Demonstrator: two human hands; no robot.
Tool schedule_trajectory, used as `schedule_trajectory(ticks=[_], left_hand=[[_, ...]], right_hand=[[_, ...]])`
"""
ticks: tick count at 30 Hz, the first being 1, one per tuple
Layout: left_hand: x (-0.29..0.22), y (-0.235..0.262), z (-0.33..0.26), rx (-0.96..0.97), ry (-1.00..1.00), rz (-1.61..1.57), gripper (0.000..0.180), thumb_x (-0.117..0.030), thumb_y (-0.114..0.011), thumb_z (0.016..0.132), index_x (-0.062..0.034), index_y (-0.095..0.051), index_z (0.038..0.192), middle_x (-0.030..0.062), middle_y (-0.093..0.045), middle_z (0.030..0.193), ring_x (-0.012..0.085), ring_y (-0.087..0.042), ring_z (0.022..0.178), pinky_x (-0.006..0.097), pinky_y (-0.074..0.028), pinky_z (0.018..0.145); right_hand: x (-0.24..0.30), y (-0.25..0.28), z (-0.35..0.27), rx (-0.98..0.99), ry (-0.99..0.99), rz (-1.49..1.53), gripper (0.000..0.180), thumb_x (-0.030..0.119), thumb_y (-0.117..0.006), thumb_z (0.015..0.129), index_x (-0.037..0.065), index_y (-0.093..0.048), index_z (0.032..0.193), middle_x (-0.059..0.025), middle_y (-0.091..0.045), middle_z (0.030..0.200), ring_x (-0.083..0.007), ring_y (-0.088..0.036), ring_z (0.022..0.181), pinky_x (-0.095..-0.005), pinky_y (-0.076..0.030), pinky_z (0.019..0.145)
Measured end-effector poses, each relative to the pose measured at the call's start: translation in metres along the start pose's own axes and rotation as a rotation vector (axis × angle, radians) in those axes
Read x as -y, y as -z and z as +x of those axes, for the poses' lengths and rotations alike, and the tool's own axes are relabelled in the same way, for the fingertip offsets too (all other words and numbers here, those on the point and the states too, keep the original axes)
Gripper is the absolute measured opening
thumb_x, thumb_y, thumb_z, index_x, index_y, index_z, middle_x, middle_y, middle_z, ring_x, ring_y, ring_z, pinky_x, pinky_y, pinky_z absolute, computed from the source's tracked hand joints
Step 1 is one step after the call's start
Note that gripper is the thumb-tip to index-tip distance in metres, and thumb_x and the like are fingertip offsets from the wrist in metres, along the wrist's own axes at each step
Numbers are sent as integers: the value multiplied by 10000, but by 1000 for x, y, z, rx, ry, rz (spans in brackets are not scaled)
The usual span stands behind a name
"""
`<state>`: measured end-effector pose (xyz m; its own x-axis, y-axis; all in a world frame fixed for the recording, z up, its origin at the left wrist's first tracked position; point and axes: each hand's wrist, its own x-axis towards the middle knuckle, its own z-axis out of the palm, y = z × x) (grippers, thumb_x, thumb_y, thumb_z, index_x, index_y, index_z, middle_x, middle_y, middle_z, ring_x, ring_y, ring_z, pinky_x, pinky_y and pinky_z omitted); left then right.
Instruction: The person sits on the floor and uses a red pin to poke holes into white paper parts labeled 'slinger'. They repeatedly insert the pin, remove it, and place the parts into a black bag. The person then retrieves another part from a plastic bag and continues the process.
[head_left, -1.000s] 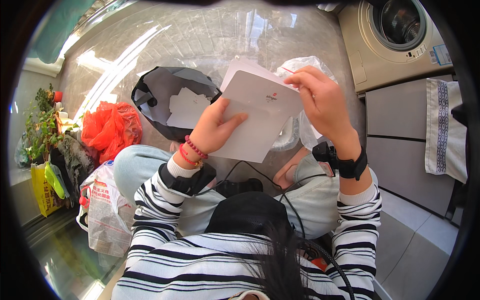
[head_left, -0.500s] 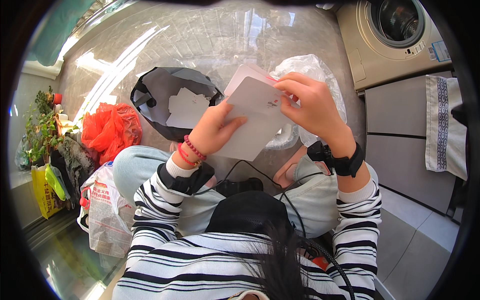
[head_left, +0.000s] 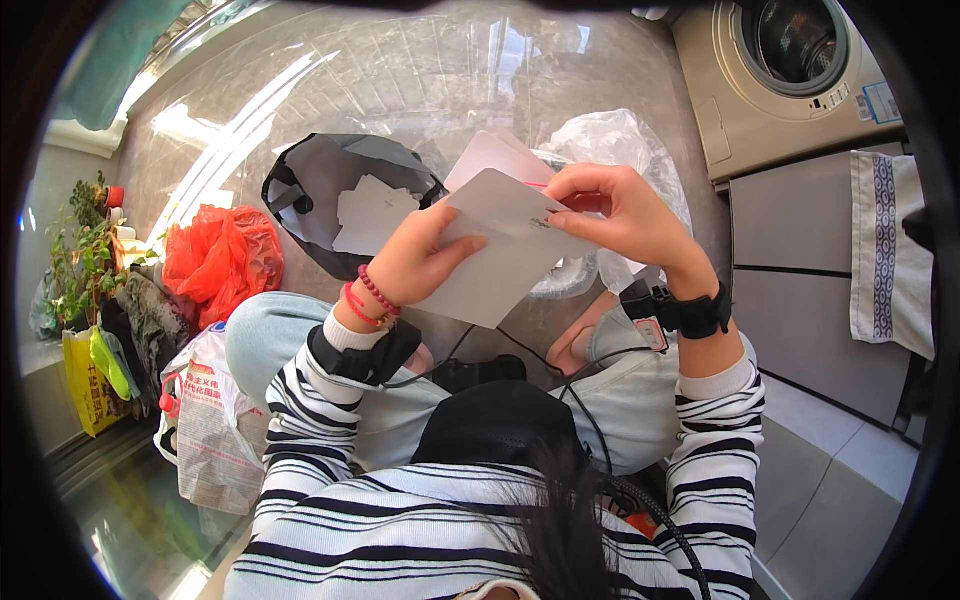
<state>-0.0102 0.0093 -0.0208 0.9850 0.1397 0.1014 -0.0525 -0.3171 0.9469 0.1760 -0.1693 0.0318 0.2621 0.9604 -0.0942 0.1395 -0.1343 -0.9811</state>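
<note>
In front of me I hold a white folded card (head_left: 490,270) with rounded corners and small print near its right edge. A paler pink-tinted leaf (head_left: 490,155) shows behind its front face. My left hand (head_left: 420,255) is closed on the left side, thumb flat across the front. At the upper right edge, my right hand (head_left: 625,215) pinches the card between thumb and fingers. Beyond my left hand stands a dark grey bag (head_left: 400,152), open at the top, with white paper pieces (head_left: 375,215) inside. Behind my right hand is a clear plastic bag (head_left: 655,165), partly hidden.
Red plastic bags (head_left: 225,255) and a white printed bag (head_left: 215,430) lie at my left, near potted plants (head_left: 80,250). A washing machine (head_left: 710,90) stands at the far right, above grey cabinets (head_left: 800,225) with a hanging towel (head_left: 885,255). A black cable (head_left: 590,420) crosses my lap.
My right fingers have come down closer onto the card's right edge, and the gap between its leaves there has narrowed. The card has shifted slightly; my left hand keeps its hold.
</note>
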Motion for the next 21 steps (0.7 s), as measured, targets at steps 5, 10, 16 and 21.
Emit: schedule_trajectory(ticks=[5,10,16,21], left_hand=[[-2,3,-2,6,70,-98,383,-48,-632,870,8,-502,1226,93,-631,1050,156,-609,946,294,-500,807],[-4,4,-3,41,130,-150,407,-47,-640,867,4,-489,1241,86,-623,1068,143,-600,959,286,-499,811],[-7,9,-3,60,88,-89,376,-57,-655,861,5,-516,1205,79,-626,1047,131,-600,942,281,-502,800],[-5,10,-4,55,120,-89,357,-64,-658,860,7,-527,1185,76,-631,1026,129,-600,932,280,-502,793]], right_hand=[[3,9,0,-8,-2,103,184,34,-696,802,-13,-693,980,-59,-675,896,-102,-618,826,-239,-497,774],[2,9,-2,-2,-34,168,182,56,-687,822,-17,-692,988,-64,-679,912,-94,-612,825,-226,-487,765],[0,9,-3,45,-61,141,205,127,-582,916,-1,-676,1045,-44,-671,903,-76,-585,817,-219,-475,725],[5,9,-3,66,-27,71,225,135,-537,942,5,-661,1076,-52,-663,931,-95,-597,862,-243,-494,734]])
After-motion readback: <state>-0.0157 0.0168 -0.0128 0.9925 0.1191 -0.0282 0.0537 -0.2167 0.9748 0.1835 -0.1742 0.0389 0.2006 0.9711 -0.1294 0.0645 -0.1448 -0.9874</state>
